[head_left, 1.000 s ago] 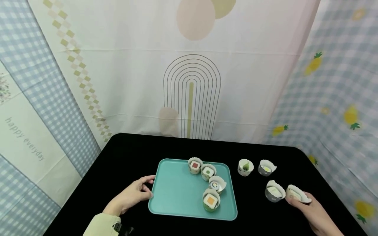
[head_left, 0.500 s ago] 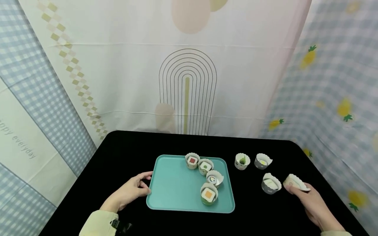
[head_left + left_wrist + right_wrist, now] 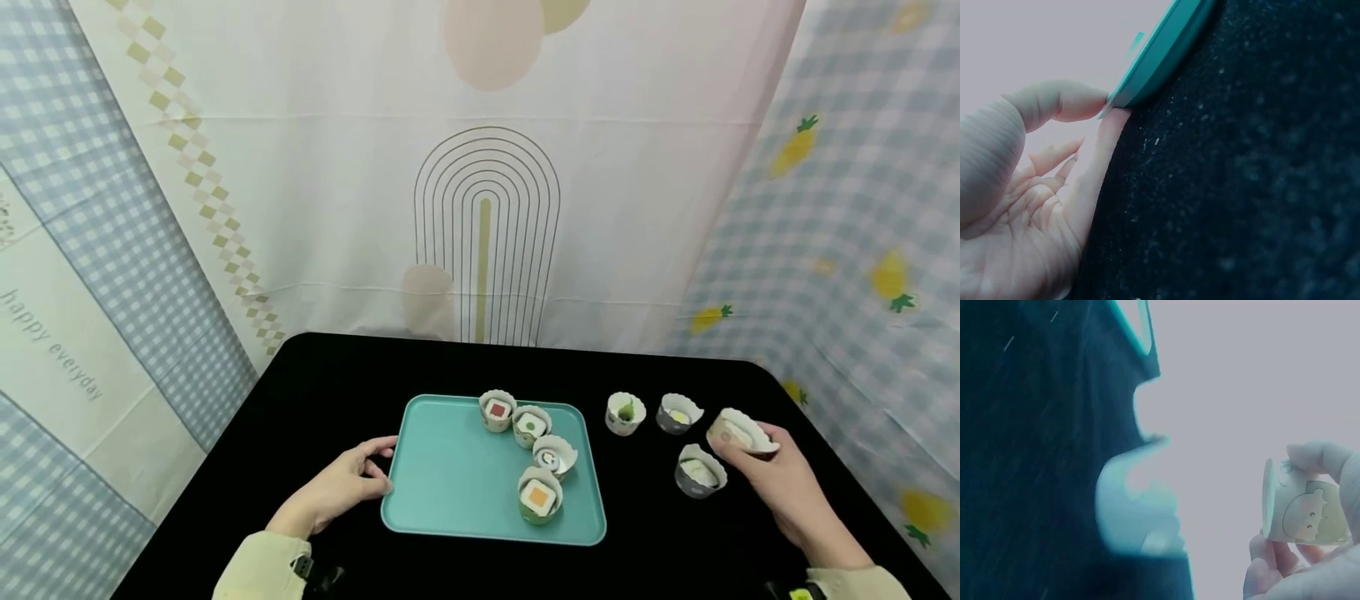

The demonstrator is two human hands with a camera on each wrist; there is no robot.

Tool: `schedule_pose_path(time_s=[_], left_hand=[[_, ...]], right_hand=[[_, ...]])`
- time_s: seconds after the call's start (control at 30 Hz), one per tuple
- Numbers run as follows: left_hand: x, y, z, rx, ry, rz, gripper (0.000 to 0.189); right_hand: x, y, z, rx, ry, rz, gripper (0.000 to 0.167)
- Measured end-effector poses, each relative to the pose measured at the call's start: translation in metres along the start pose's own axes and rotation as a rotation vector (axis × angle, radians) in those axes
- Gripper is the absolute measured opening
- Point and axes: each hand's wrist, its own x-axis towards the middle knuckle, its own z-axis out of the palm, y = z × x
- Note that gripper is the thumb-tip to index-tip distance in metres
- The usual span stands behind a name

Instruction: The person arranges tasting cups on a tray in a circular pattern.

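In the head view my right hand point(image 3: 791, 483) grips a paper baking cup point(image 3: 738, 432) with a pale piece inside. It is raised above the table at the right. The right wrist view shows a cartoon face printed on this cup's side point(image 3: 1310, 512), with fingers and thumb around it. My left hand point(image 3: 333, 487) touches the left edge of a turquoise tray point(image 3: 442, 479), thumb and forefinger spaced along the rim. On the tray's right half stand several filled paper cups, among them one with a red-centred piece point(image 3: 497, 410) and one with an orange-centred piece point(image 3: 538, 497).
Right of the tray, on the black table point(image 3: 645, 550), stand a cup with a green piece point(image 3: 625, 414), a grey cup with a yellow-marked piece point(image 3: 678, 414) and a grey cup with a white piece point(image 3: 700, 472). Patterned curtains point(image 3: 615, 208) hang behind and at both sides.
My right hand has lifted the paper cup and carried it away from me, past the grey cup with the white piece. The left hand stays at the tray's edge.
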Motion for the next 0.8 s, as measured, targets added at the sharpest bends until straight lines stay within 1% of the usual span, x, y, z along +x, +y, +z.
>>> schedule_pose_path(time_s=[0.1, 0.17, 0.27, 0.37, 0.5, 0.63, 0.8], left_hand=[[0.002, 0.002, 0.0, 0.003, -0.007, 0.002, 0.076], [0.003, 0.002, 0.0, 0.004, -0.008, 0.002, 0.076], [0.003, 0.001, 0.0, 0.003, -0.011, 0.005, 0.077], [0.003, 0.001, -0.001, -0.001, -0.016, 0.012, 0.077], [0.003, 0.002, 0.0, 0.0, -0.014, 0.014, 0.078], [0.002, 0.001, 0.0, -0.003, -0.012, 0.0, 0.078], [0.0, 0.001, 0.001, -0.008, -0.004, -0.013, 0.078]], right_hand=[[-0.004, -0.022, 0.011, 0.007, -0.042, -0.027, 0.069], [-0.006, -0.036, 0.02, 0.01, -0.074, -0.026, 0.079], [-0.008, -0.055, 0.037, 0.008, -0.105, -0.032, 0.083], [-0.01, -0.071, 0.054, -0.002, -0.107, -0.06, 0.081], [-0.011, -0.088, 0.077, 0.033, -0.13, -0.094, 0.075], [-0.014, -0.098, 0.101, 0.051, -0.177, -0.134, 0.069], [-0.018, -0.107, 0.128, 0.011, -0.214, -0.207, 0.061]])
